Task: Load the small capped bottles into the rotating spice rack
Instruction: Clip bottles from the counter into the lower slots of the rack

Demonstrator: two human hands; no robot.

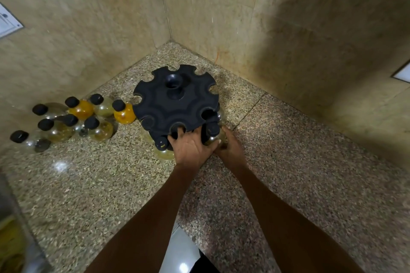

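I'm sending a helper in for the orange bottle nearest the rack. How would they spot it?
Find the black notched rotating rack in the counter corner. Directly against its left edge stands a round, black-capped bottle of bright orange contents. The only other orange one sits further left, among clear and yellowish bottles.

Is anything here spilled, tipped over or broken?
Nothing stands out. The round black plastic spice rack sits level on the speckled granite counter, and the loose black-capped glass bottles beside it stand upright with no visible spill.
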